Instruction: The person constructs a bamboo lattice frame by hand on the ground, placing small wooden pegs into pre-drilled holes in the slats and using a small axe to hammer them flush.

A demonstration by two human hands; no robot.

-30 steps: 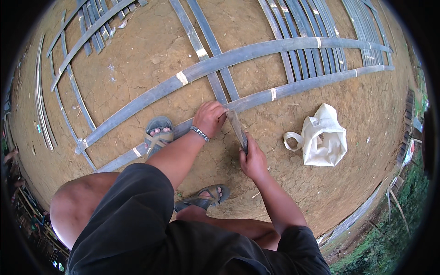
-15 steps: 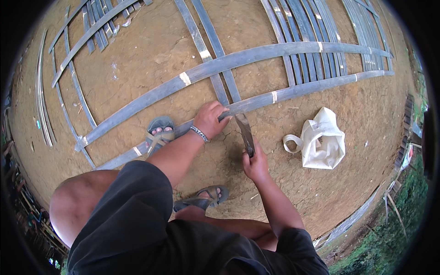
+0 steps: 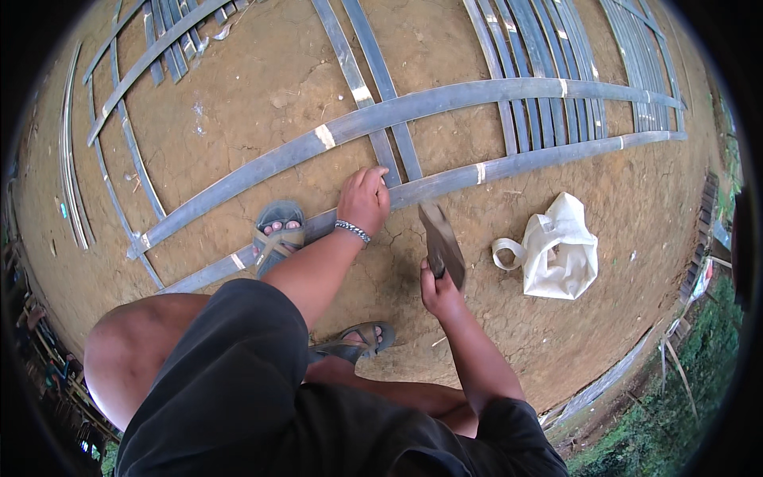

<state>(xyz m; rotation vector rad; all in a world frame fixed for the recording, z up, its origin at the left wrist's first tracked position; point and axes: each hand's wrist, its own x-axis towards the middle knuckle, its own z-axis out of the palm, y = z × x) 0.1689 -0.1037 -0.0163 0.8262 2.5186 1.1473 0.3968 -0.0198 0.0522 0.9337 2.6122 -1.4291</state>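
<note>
My left hand point(image 3: 365, 200), a chain bracelet at its wrist, lies over the nearest long grey bamboo slat point(image 3: 450, 178). Its fingers are curled together beside the spot where two crosswise slats point(image 3: 402, 153) meet the long one. Whatever they pinch, if anything, is hidden. In my right hand point(image 3: 442, 292) is a broad, dark machete-like blade point(image 3: 443, 238), gripped low and pointing away from me, its squared far end just short of the slat. My sandalled left foot point(image 3: 280, 230) is by the same slat, left of my left hand.
A second long curved slat point(image 3: 270, 164) runs behind the near one. Rows of narrow slats point(image 3: 540, 75) cross it at the right. A white bag point(image 3: 560, 248) with a handle stands on the bare earth point(image 3: 485, 350) to the right. Thin strips point(image 3: 70, 151) lie far left.
My left hand has drawn slightly back and left, its thumb now tucked from sight. The blade has turned in my right hand from edge-on to showing its broad face.
</note>
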